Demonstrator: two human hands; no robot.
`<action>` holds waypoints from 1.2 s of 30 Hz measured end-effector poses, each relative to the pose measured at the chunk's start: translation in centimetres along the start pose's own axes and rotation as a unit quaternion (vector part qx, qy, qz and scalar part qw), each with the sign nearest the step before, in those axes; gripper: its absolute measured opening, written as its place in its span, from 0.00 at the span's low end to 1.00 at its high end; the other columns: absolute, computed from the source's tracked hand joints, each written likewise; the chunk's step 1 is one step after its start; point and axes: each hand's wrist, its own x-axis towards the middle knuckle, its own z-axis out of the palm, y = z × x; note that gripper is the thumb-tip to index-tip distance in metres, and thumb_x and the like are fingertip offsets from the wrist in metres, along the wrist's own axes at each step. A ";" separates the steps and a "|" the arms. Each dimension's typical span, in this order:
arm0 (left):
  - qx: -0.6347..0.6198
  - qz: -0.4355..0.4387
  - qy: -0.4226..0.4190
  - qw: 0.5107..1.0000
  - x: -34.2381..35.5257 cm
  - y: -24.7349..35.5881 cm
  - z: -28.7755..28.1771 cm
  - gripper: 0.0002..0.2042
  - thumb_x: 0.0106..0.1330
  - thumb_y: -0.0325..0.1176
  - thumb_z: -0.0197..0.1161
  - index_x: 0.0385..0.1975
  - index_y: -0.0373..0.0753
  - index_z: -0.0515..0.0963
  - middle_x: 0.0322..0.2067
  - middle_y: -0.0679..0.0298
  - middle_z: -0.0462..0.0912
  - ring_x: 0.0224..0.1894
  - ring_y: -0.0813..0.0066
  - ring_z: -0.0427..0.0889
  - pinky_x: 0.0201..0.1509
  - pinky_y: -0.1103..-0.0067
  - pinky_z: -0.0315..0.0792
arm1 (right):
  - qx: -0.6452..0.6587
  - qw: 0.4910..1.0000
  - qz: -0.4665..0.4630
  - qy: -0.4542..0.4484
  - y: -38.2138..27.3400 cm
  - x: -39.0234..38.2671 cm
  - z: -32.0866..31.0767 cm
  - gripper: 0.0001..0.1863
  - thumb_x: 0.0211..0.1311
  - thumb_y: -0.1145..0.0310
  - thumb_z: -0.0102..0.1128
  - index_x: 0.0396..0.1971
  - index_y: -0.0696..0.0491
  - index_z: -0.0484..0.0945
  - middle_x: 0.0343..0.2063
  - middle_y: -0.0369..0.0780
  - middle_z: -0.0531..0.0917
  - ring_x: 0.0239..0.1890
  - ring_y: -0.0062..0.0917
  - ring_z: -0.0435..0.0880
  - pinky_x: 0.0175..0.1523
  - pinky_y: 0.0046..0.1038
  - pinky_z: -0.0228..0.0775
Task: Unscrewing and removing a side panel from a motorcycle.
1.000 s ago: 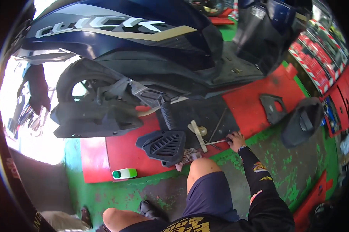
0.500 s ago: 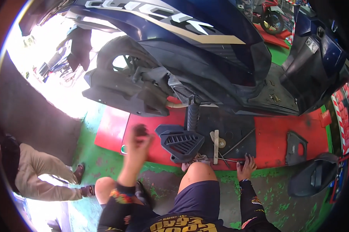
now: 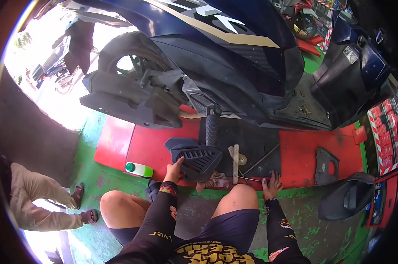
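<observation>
My left hand grips the left edge of a black slotted plastic cover lying on the red and black platform. My right hand, fingers apart, rests at the right end of a thin metal tool near the platform's front edge. Between my hands are a pale wooden piece, a round metal part, a pinkish rag and a long thin rod. A white bottle with a green cap lies left of the cover.
A dark blue scooter fills the upper middle. At right are a detached panel, a seat-like black part and a red tool cabinet. Another person's legs are at left, beside the green floor.
My left hand appeared half a second ago, raised with something dark, and is now down gripping the slotted cover. My right hand's fingers have spread. The view has swung, showing the person at left.
</observation>
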 end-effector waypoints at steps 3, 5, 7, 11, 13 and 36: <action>-0.041 -0.035 -0.064 0.996 -0.6 0.8 -1.1 0.24 0.60 0.46 0.68 0.45 0.32 0.76 0.43 0.50 0.77 0.41 0.59 0.78 0.42 0.67 0.75 | -0.006 1.000 0.016 -0.014 0.1 0.1 0.1 0.36 0.61 0.47 0.52 0.67 0.44 0.60 0.69 0.41 0.62 0.71 0.40 0.57 0.67 0.58 0.45; -0.038 -0.008 -0.059 0.998 -1.4 1.2 -1.5 0.23 0.59 0.44 0.69 0.46 0.32 0.75 0.43 0.50 0.77 0.41 0.59 0.78 0.42 0.68 0.75 | -0.011 1.000 0.004 -0.012 0.2 -0.1 0.1 0.36 0.61 0.47 0.52 0.67 0.45 0.60 0.69 0.41 0.62 0.71 0.40 0.57 0.66 0.59 0.45; -0.031 0.059 -0.055 0.996 -1.9 2.0 -1.9 0.23 0.59 0.40 0.69 0.48 0.32 0.74 0.44 0.51 0.77 0.41 0.60 0.78 0.42 0.70 0.75 | -0.011 1.000 0.000 -0.012 0.2 0.1 0.3 0.37 0.60 0.46 0.52 0.67 0.45 0.60 0.69 0.42 0.62 0.71 0.41 0.57 0.66 0.60 0.45; -0.018 0.198 -0.027 0.980 -4.1 2.2 -1.8 0.27 0.56 0.35 0.71 0.53 0.30 0.69 0.44 0.50 0.76 0.42 0.61 0.78 0.44 0.69 0.75 | -0.003 1.000 -0.007 -0.003 0.4 0.2 0.7 0.38 0.60 0.46 0.53 0.68 0.46 0.60 0.69 0.42 0.62 0.71 0.41 0.57 0.66 0.61 0.44; -0.006 0.294 0.006 0.956 -5.5 1.7 -1.5 0.32 0.53 0.31 0.72 0.57 0.29 0.65 0.44 0.50 0.74 0.43 0.60 0.77 0.46 0.68 0.75 | -0.017 1.000 0.014 -0.015 0.4 0.1 0.8 0.38 0.59 0.45 0.53 0.68 0.46 0.60 0.69 0.42 0.62 0.71 0.40 0.57 0.66 0.61 0.44; 0.161 0.521 0.177 0.820 -10.2 -2.2 -0.9 0.37 0.49 0.24 0.70 0.60 0.36 0.57 0.52 0.50 0.68 0.53 0.57 0.72 0.57 0.68 0.68 | 0.005 1.000 -0.001 -0.027 -0.2 0.0 -0.5 0.39 0.59 0.43 0.53 0.68 0.45 0.59 0.70 0.41 0.61 0.72 0.40 0.55 0.68 0.61 0.39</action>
